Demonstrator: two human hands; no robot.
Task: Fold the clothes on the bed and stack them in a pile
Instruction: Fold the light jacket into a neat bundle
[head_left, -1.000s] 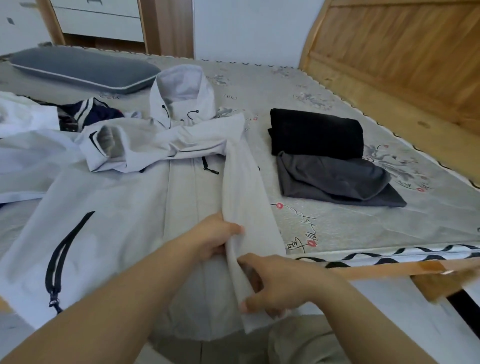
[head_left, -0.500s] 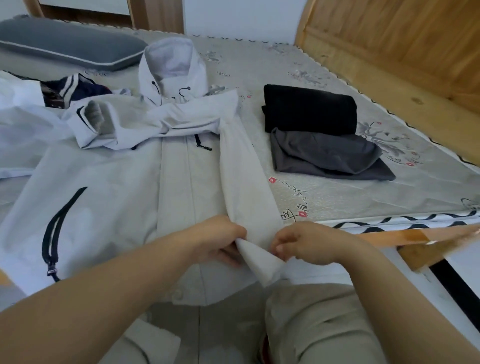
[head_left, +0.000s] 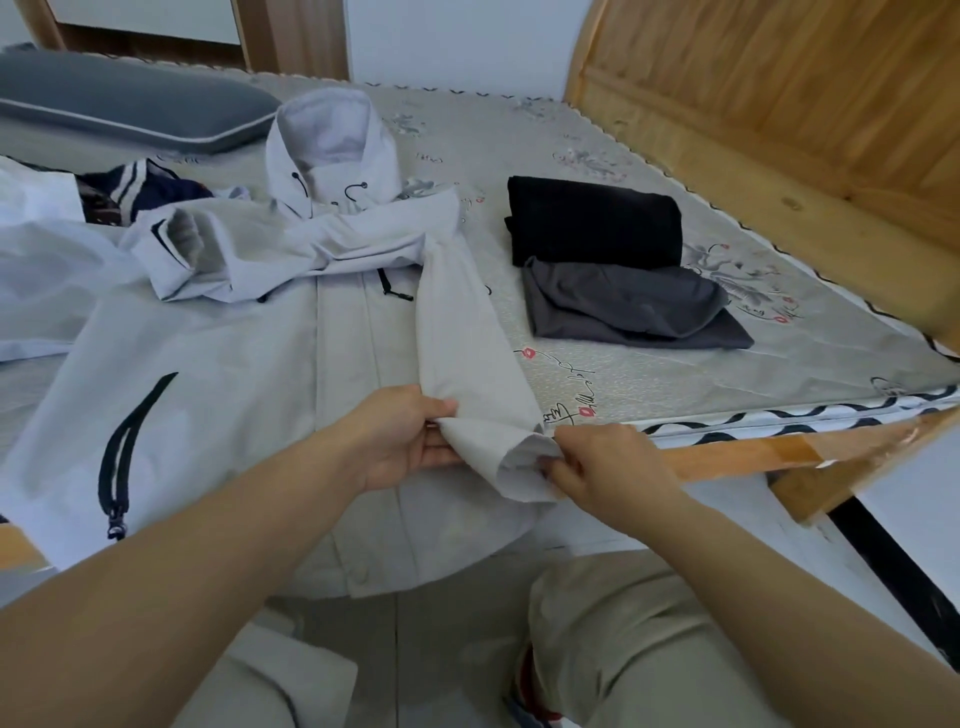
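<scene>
Head view: both hands work at the near edge of the bed (head_left: 649, 374), on a pale grey jacket (head_left: 234, 374).
Left grip: left hand (head_left: 400, 441) pinches the inner side of the sleeve's (head_left: 462, 332) lower end, thumb on top.
Right grip: right hand (head_left: 608, 467) pinches the turned-up cuff end, fingers curled round the cloth.
Sleeve: runs from the shoulder down along the jacket's right edge, its end doubled back between the two hands.
Jacket: lies front up, hood (head_left: 332, 145) toward the pillow (head_left: 124, 109), hem hanging off the bed edge; other sleeve bunched across the chest.
Pile: black piece (head_left: 592, 218) and dark grey piece (head_left: 623, 301) lie folded, overlapping, to the right, apart from the jacket.
Unfolded: white garment (head_left: 36, 270) and navy one (head_left: 150, 187) at left.
Risk: the smooth cloth looks slippery; a loose pinch could let the fold spring open, and the overhanging hem may drag the jacket off the bed.
</scene>
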